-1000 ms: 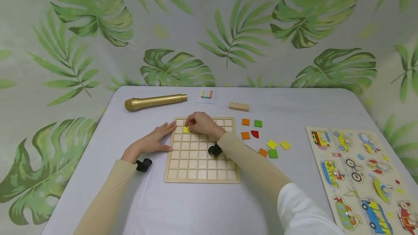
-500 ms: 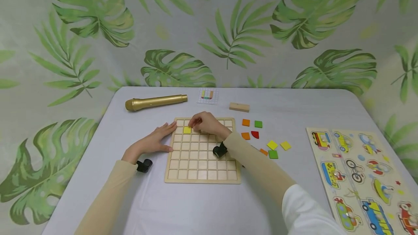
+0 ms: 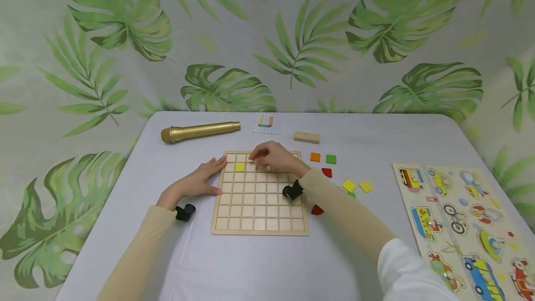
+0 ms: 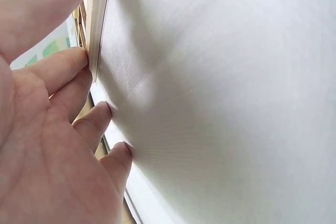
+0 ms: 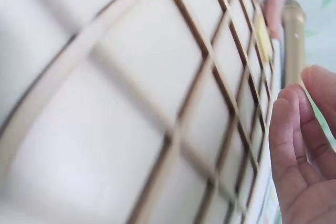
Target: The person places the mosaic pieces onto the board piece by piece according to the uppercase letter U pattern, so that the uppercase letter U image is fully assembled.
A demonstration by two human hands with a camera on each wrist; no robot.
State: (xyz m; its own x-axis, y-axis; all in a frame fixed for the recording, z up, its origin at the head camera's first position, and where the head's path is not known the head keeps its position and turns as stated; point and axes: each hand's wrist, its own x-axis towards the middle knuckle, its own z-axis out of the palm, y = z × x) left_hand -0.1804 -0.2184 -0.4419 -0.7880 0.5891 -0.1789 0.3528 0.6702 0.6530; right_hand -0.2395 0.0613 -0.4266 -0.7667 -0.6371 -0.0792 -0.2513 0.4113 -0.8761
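Note:
A wooden grid board lies on the table, with one yellow square tile set in a cell near its upper left corner. My left hand rests at the board's left edge, fingers spread and thumb touching the frame; in the left wrist view its fingertips meet the wooden side. Above the upper middle cells hovers my right hand, to the right of the yellow tile. Its fingers are loosely bent with nothing between them in the right wrist view.
Loose tiles lie right of the board, among them an orange square, a green square and a red quarter-round. Behind it are a gold microphone, a pattern card and a wooden block. A vehicle puzzle lies far right.
My right hand has let go of the yellow tile and moved right across the board, leaving the tile in its cell. The left hand has stayed in place.

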